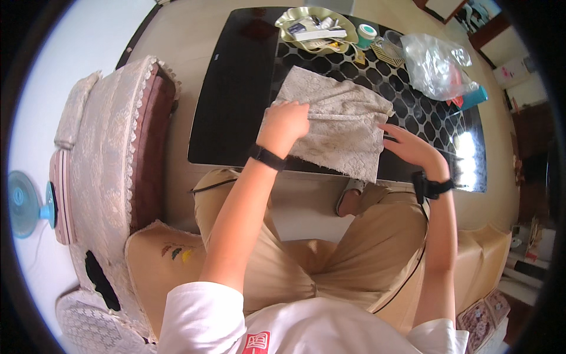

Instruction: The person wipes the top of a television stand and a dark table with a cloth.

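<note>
A beige patterned cloth (340,132) lies on the black coffee table, with a fold line across it, wrinkles and a frayed near edge that hangs slightly past the table's edge. My left hand (287,121) is at the cloth's left edge with its fingers curled down onto it; whether the fingers pinch the fabric is hidden under the hand. At the right edge, my right hand (409,146) has its fingers stretched out and apart, the fingertips at or beside the cloth, holding nothing.
Along the table's (230,88) far side are a leaf-shaped bowl (349,42) of small items, a green jar with a white lid (366,35), a clear cup (392,40) and a clear plastic bag (435,66) beside a blue cylindrical thing (474,98). A covered sofa (101,132) stands left.
</note>
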Available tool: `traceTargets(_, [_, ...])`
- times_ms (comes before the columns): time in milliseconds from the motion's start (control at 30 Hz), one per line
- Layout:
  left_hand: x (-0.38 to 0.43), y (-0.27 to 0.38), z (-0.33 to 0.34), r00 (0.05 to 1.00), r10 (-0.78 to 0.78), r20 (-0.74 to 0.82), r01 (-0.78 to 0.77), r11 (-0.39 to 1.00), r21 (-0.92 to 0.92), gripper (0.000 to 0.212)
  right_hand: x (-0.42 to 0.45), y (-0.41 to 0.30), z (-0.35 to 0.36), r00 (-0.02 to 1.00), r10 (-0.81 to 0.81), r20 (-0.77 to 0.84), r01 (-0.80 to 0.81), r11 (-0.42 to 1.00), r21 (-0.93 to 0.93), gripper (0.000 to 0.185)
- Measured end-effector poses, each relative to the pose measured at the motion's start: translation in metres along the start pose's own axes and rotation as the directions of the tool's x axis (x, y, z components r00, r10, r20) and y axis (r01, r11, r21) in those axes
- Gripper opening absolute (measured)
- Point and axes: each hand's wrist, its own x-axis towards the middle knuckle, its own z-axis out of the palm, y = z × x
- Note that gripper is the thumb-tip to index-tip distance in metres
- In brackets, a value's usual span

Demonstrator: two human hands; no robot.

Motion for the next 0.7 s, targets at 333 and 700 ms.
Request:
traceTargets(333, [-0.008, 0.011, -0.015, 0.998, -0.038, 0.044, 0.036, 0.998, 0.055, 0.035, -0.128, 0.115, -0.049, 0.880, 0.420, -0.222, -0.445, 0.893, -0.072, 0.042])
traceTargets(700, [-0.011, 0.009, 0.003, 0.985, -0.058, -0.161, 0.061, 0.998, 0.010, 0.030, 0.038, 0.002, 0.002, 0.936, 0.017, -0.352, -0.043, 0.997, -0.068, 0.037])
